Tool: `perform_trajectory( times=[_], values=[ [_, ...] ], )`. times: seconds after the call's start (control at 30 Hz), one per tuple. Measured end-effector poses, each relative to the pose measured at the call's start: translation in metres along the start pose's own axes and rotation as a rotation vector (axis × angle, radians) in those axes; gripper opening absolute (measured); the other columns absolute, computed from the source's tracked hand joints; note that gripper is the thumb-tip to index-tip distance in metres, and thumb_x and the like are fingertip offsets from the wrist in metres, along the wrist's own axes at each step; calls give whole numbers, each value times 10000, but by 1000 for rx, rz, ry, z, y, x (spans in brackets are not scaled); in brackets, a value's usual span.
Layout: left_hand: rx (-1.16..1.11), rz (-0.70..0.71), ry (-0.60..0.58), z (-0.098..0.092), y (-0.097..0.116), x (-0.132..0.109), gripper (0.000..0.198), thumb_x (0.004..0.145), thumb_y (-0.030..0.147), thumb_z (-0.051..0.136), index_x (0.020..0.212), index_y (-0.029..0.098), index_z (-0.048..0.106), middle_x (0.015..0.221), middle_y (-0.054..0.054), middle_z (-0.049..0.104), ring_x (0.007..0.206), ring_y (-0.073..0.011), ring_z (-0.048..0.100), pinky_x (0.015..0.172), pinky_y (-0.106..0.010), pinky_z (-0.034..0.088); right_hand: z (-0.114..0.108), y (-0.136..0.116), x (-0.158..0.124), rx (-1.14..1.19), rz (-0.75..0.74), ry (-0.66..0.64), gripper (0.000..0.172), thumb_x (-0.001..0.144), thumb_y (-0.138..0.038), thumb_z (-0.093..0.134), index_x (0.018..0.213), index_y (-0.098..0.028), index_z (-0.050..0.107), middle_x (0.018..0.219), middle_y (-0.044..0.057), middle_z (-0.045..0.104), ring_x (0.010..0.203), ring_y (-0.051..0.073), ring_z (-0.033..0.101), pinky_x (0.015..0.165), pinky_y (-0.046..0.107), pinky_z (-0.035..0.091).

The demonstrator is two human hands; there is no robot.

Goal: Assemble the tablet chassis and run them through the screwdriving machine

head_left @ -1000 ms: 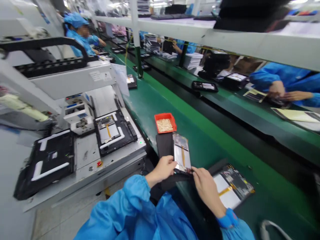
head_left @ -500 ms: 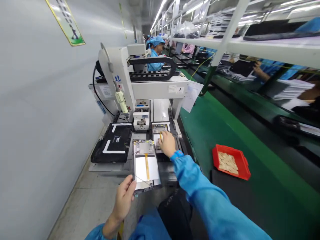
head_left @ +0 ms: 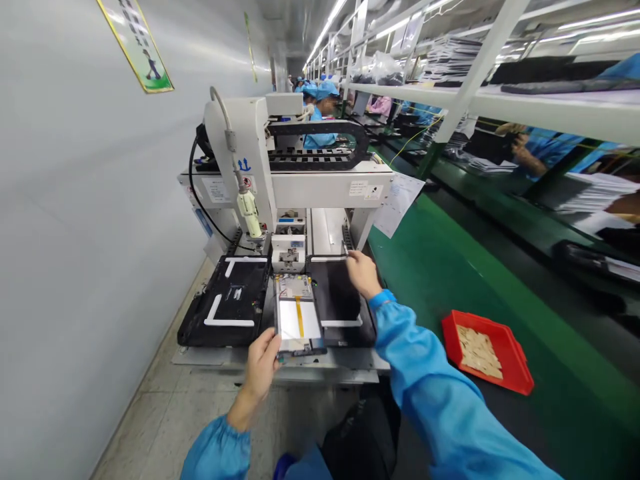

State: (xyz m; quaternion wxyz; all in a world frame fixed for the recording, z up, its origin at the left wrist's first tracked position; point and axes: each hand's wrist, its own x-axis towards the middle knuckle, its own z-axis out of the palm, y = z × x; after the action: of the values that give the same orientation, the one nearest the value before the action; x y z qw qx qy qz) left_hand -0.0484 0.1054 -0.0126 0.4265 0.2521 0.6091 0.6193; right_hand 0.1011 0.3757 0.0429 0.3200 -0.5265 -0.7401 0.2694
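My left hand (head_left: 262,363) grips the near left corner of an opened tablet (head_left: 299,320), thumb on top. Its circuit board lies at the far end, and an orange tape strip runs over the white battery. The tablet hangs in front of the machine, between two black fixture plates. My right hand (head_left: 363,273) is at the far right part of the right fixture plate (head_left: 335,290), fingers drawn together. Something thin shows at its fingertips, too small to name. The left fixture plate (head_left: 233,300) carries white L-shaped strips and no tablet.
A white desktop machine (head_left: 330,190) with a pale green screwdriver head (head_left: 250,213) stands behind the plates. On the green bench to the right is a red tray (head_left: 517,373) of small tan pieces. A wall (head_left: 100,233) runs along the left. Co-workers in blue sit farther back.
My right hand has moved right, off an opened tablet that lay on the right plate; that plate's black surface now shows. My left hand's tablet has shifted slightly, and the view has turned a little.
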Motion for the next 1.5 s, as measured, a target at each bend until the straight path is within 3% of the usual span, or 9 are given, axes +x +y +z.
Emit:
perform_trajectory(
  times=[0.2,0.4,0.57,0.7,0.87,0.97,1.1,1.3,1.5],
  values=[
    [80,51,-148,53,2,72,422,775,579,620,753,179,489,625,79,368,466,-38,291,417,-172,233,-62,46,-2,264,61,58,485,761,-252,604,1199,-55,671,1094,124,737,993,239,691,896,352,538],
    [281,65,-217,87,0,101,369,821,527,569,737,172,511,614,63,400,469,-67,367,448,-197,286,-158,65,-36,518,22,322,600,692,-277,715,1270,-128,657,1231,96,691,1094,251,657,990,396,498],
    [594,259,-124,79,7,82,155,870,264,560,948,156,639,942,-92,618,919,-213,579,800,-319,454,-219,69,-96,532,201,428,608,676,-338,801,1260,-218,682,1208,85,702,987,270,686,849,415,562],
    [1139,593,-214,69,9,48,395,884,64,400,1192,182,617,1294,-133,603,1235,-272,477,1041,-455,354,-250,64,-151,473,277,497,558,699,-369,805,1241,-292,699,1217,68,699,962,283,691,778,409,585],
    [1154,788,-471,113,-24,-11,473,849,37,376,1251,162,591,1265,-144,625,1194,-269,531,1043,-472,400,-287,57,-229,413,363,530,567,690,-389,818,1233,-266,708,1212,105,699,916,286,701,687,377,609],
    [1175,787,-766,163,-58,-42,503,816,38,416,1277,156,576,1319,-150,601,1226,-263,534,1052,-430,415,-302,62,-280,266,415,551,586,673,-439,809,1224,-263,711,1188,94,711,937,309,701,702,398,618],
    [1380,645,-801,207,-81,-48,481,797,16,421,1251,89,564,1308,-213,592,1217,-303,539,1008,-439,429,-313,81,-346,126,402,558,588,696,-444,757,1241,-233,693,1149,77,728,961,302,707,822,432,604],
    [1445,677,-832,211,-84,-35,435,817,-9,346,1180,77,569,1304,-243,573,1222,-348,499,1002,-529,386,-315,97,-420,-43,422,556,514,829,-330,608,1325,-195,621,1233,73,692,1095,281,664,960,444,529],
    [742,381,-770,210,-83,-116,332,906,312,482,1180,170,606,1225,-156,639,1189,-325,558,1051,-496,407,-268,81,-414,-138,417,591,501,834,-149,471,1319,-160,596,1300,110,643,1195,262,597,1046,429,460]
  ],
)
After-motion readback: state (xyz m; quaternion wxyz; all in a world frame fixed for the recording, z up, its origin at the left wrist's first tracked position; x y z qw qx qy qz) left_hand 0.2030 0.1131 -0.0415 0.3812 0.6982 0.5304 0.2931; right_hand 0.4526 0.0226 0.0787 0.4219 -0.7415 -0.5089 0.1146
